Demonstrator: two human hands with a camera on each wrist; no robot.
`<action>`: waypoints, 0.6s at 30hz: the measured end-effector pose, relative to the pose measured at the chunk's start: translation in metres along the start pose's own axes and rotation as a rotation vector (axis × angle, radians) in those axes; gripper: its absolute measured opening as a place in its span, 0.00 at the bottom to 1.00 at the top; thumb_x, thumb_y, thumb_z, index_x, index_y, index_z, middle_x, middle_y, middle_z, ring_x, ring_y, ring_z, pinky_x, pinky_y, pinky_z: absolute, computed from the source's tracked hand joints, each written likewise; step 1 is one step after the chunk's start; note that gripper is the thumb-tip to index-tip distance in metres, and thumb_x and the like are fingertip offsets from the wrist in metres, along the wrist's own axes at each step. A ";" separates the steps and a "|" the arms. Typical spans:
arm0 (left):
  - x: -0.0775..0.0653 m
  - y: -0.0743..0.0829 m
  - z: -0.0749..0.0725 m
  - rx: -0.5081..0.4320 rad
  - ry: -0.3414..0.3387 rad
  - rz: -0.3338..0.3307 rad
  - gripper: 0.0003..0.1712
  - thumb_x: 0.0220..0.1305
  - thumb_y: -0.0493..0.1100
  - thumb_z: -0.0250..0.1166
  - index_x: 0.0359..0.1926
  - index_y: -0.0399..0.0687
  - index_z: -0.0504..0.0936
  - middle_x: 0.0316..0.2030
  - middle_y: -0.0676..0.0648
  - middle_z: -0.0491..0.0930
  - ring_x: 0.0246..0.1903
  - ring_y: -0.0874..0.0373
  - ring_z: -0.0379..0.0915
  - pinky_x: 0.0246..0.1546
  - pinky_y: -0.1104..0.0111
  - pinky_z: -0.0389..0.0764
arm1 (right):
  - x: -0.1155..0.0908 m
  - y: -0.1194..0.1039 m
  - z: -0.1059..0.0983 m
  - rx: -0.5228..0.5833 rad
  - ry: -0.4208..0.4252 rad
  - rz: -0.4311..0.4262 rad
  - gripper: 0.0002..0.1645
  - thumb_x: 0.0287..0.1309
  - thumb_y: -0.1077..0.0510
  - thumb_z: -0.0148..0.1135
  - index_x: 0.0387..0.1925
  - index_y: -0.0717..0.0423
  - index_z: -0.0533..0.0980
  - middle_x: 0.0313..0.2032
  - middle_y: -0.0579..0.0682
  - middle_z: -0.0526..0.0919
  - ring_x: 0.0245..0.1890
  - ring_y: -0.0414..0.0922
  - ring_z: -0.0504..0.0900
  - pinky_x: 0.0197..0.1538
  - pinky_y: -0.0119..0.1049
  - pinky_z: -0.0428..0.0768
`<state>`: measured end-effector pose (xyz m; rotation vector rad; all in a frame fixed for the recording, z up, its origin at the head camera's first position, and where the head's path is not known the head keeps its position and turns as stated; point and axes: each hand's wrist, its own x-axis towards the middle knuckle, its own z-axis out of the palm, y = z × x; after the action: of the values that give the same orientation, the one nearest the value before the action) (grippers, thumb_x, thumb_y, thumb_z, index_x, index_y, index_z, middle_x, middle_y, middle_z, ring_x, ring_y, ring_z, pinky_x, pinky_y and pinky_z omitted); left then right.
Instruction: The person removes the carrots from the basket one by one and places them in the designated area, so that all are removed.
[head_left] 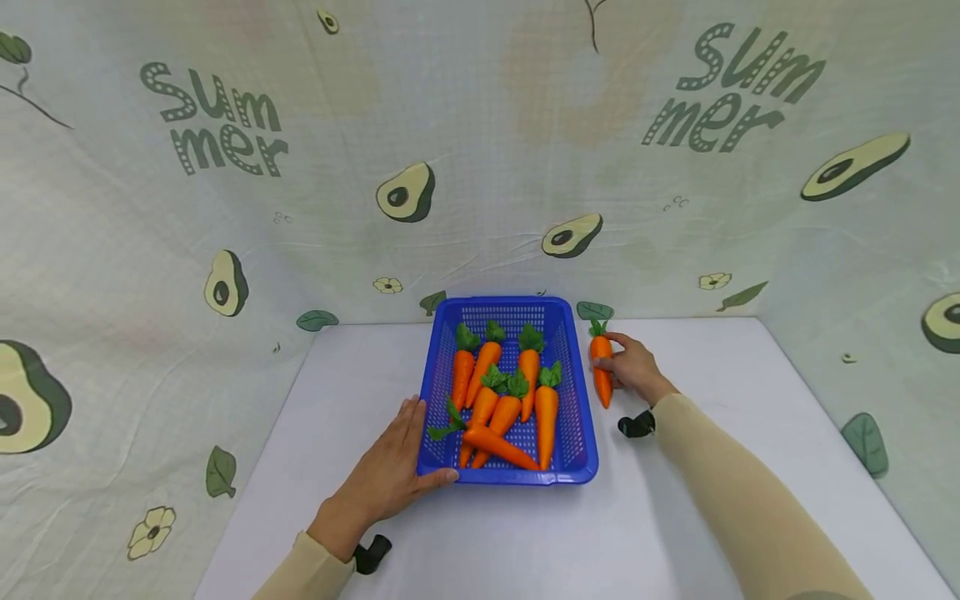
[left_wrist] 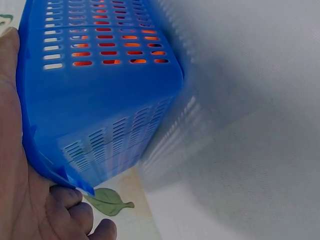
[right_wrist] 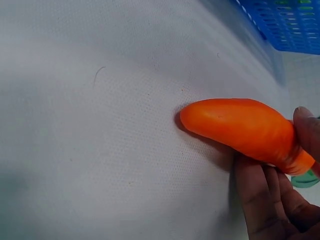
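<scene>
A blue perforated plastic basket (head_left: 508, 477) stands on the white table, holding several orange carrots (head_left: 547, 417) with green leafy tops. My left hand (head_left: 386, 467) rests against its near left corner, thumb on the front rim and fingers extended along the left side. The left wrist view has the basket's outer wall (left_wrist: 105, 95) beside the palm. To the right of the basket, my right hand (head_left: 633, 367) pinches a single carrot (head_left: 602, 367) between thumb and fingers. In the right wrist view that carrot (right_wrist: 235, 122) has its tip close to the tabletop; whether it touches is unclear.
The white table (head_left: 525, 542) ends against a pale cloth backdrop (head_left: 480, 125) printed with avocados, leaves and lettering. Cloth also borders both sides. Small black devices (head_left: 637, 424) are strapped at both wrists.
</scene>
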<state>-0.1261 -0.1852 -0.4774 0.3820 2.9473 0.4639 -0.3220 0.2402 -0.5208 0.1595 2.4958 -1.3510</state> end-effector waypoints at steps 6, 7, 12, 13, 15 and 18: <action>0.000 0.000 0.000 0.010 0.004 0.007 0.73 0.60 0.85 0.56 0.85 0.39 0.41 0.85 0.37 0.41 0.84 0.40 0.41 0.79 0.46 0.58 | -0.001 0.001 0.000 -0.013 -0.004 0.007 0.46 0.74 0.52 0.63 0.84 0.55 0.53 0.64 0.71 0.75 0.45 0.52 0.84 0.44 0.39 0.90; 0.000 0.000 0.001 0.015 0.006 0.009 0.73 0.60 0.85 0.55 0.85 0.39 0.41 0.85 0.36 0.41 0.84 0.40 0.41 0.79 0.46 0.58 | -0.001 0.001 0.000 -0.010 -0.004 0.008 0.46 0.74 0.52 0.63 0.84 0.54 0.53 0.64 0.71 0.75 0.45 0.52 0.84 0.45 0.39 0.90; 0.000 -0.001 0.002 0.022 0.038 0.034 0.72 0.61 0.84 0.56 0.85 0.37 0.44 0.84 0.35 0.44 0.83 0.38 0.44 0.78 0.46 0.61 | -0.003 0.001 -0.002 -0.001 0.004 -0.006 0.47 0.73 0.52 0.64 0.84 0.55 0.53 0.66 0.72 0.74 0.45 0.52 0.84 0.46 0.39 0.90; 0.000 -0.001 0.002 0.025 0.040 0.036 0.72 0.61 0.84 0.56 0.85 0.37 0.44 0.84 0.35 0.44 0.83 0.38 0.44 0.78 0.46 0.61 | -0.004 0.001 -0.003 0.000 0.007 -0.008 0.46 0.73 0.52 0.64 0.83 0.55 0.54 0.66 0.72 0.74 0.44 0.51 0.84 0.46 0.39 0.90; 0.000 -0.001 0.002 0.025 0.038 0.035 0.72 0.61 0.84 0.56 0.85 0.37 0.44 0.84 0.35 0.44 0.83 0.38 0.44 0.78 0.46 0.61 | -0.005 0.001 -0.004 0.005 0.005 -0.016 0.47 0.73 0.53 0.64 0.83 0.56 0.53 0.66 0.72 0.73 0.43 0.49 0.85 0.47 0.40 0.90; 0.000 -0.001 0.002 0.022 0.022 0.030 0.73 0.61 0.85 0.55 0.85 0.37 0.42 0.85 0.35 0.42 0.83 0.39 0.42 0.79 0.46 0.60 | -0.006 0.002 -0.005 0.019 0.007 -0.017 0.46 0.73 0.54 0.64 0.84 0.56 0.53 0.66 0.72 0.74 0.41 0.49 0.86 0.47 0.41 0.90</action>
<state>-0.1263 -0.1860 -0.4795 0.4269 2.9740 0.4428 -0.3172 0.2460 -0.5182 0.1476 2.4960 -1.3837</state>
